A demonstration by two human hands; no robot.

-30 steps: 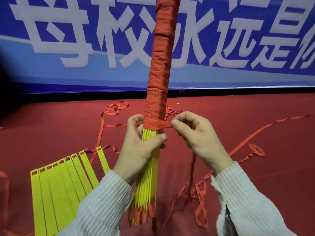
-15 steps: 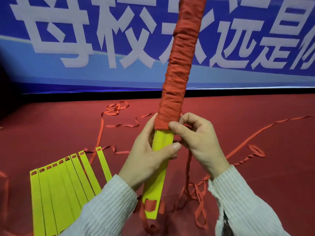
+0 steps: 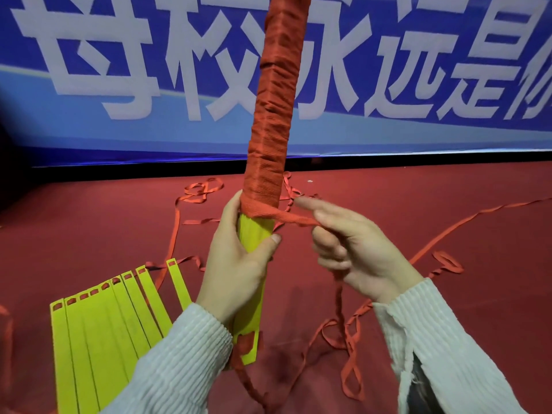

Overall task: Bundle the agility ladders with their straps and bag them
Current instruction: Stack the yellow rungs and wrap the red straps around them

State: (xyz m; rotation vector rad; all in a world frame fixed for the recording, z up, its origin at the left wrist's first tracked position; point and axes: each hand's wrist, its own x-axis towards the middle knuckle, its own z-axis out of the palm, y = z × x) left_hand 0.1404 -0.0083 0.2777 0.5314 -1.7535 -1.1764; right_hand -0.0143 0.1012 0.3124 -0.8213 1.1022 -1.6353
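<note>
We hold the bundle of yellow rungs [image 3: 254,231] upright above the red floor [image 3: 89,228]. Our left hand [image 3: 239,264] grasps it with curled fingers just under the wound orange strap [image 3: 268,144]. Right of the bundle, our right hand [image 3: 352,246] pinches the free strap end [image 3: 295,219], the forefinger stretched out. Left of the bundle, a second ladder's rungs [image 3: 98,324] lie fanned on the floor. Behind the bundle hangs a blue banner [image 3: 119,70].

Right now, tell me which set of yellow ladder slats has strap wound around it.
The upright bundle gripped by the left hand, with red strap coiled above the grip. The fanned slats on the floor at left are bare.
</note>
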